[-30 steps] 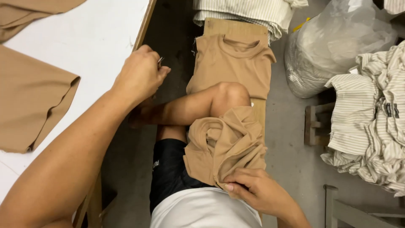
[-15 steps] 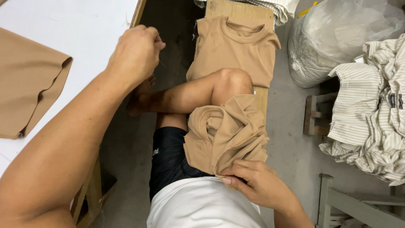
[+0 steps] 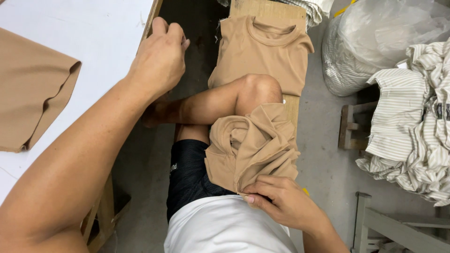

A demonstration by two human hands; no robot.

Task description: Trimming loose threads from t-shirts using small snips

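My right hand (image 3: 280, 202) pinches the lower edge of a crumpled tan shirt (image 3: 251, 143) that lies bunched on my right thigh, just below my raised knee. My left hand (image 3: 158, 61) hovers with curled fingers at the edge of the white table (image 3: 93, 37); whether it holds anything small I cannot tell. A second tan shirt (image 3: 265, 49) lies flat on a wooden bench (image 3: 267, 9) beyond my knee. A tan fabric piece (image 3: 33, 89) rests on the table at the left.
A clear plastic bag of fabric (image 3: 384, 42) stands on the grey floor at upper right. A heap of striped white garments (image 3: 412, 136) covers a wooden stool at the right. More striped cloth (image 3: 314, 7) lies at the bench's far end.
My left hand has risen slightly along the table's edge. My right hand has kept its pinch on the crumpled shirt, which has barely shifted.
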